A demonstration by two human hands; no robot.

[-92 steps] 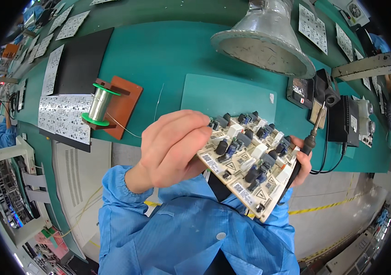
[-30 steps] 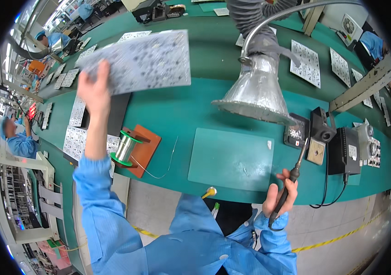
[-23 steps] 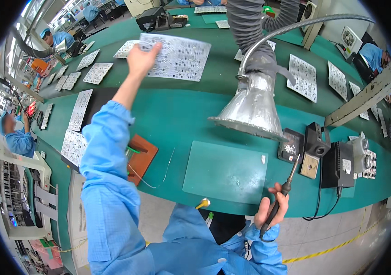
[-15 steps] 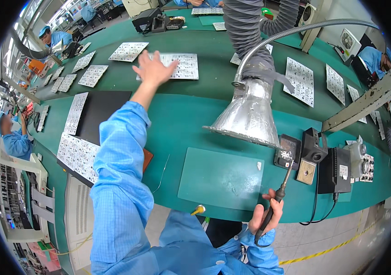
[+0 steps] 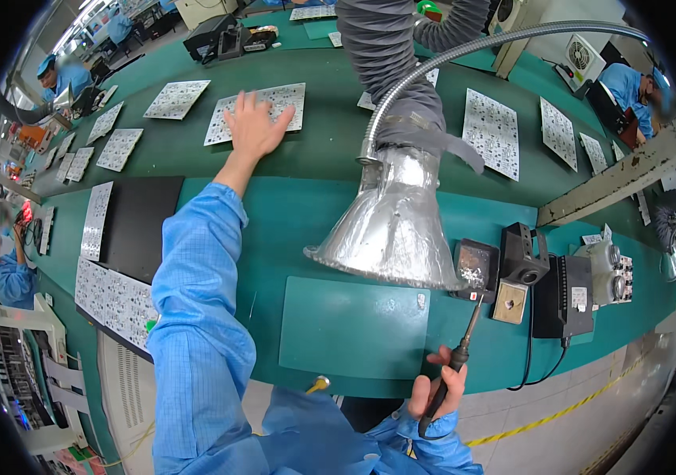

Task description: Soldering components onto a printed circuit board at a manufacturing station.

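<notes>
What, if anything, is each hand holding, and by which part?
Right hand: soldering iron, by its handle. Left hand: apparently nothing, spread over a circuit board.

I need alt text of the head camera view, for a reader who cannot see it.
A person's open left hand is over a circuit board on a dark green surface; the right hand holds a soldering iron near a green mat. A silver funnel-shaped hood hangs above the workbench.

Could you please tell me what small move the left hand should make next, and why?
Probably draw the left hand back from the circuit board: the board appears to lie flat on the bench, and the hand is spread over it without visible grip.
</notes>
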